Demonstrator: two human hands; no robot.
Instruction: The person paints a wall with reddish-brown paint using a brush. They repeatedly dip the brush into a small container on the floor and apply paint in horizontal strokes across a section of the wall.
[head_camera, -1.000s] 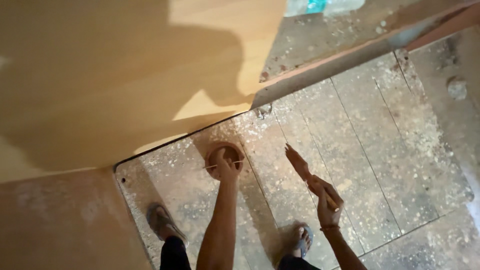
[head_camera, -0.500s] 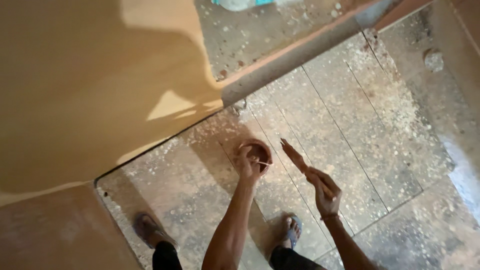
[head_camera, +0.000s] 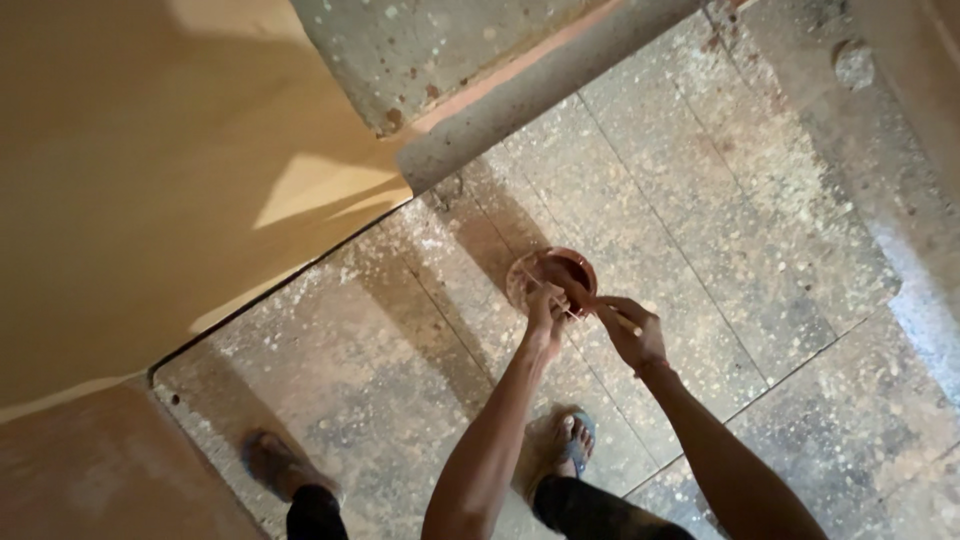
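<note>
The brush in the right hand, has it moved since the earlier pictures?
Yes. The brush has swung toward the small container in the left hand; its tip now reaches the container.

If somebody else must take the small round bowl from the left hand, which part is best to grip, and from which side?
Probably the far rim of the small round bowl, coming from the side away from the person. The left hand pinches the near rim, and the right hand holds a stick-like tool into the bowl from the right, so only the far edge looks free.

Speckled grey tiled floor (head_camera: 700, 200) beside a large tan board (head_camera: 150, 180), sunlit in patches.
</note>
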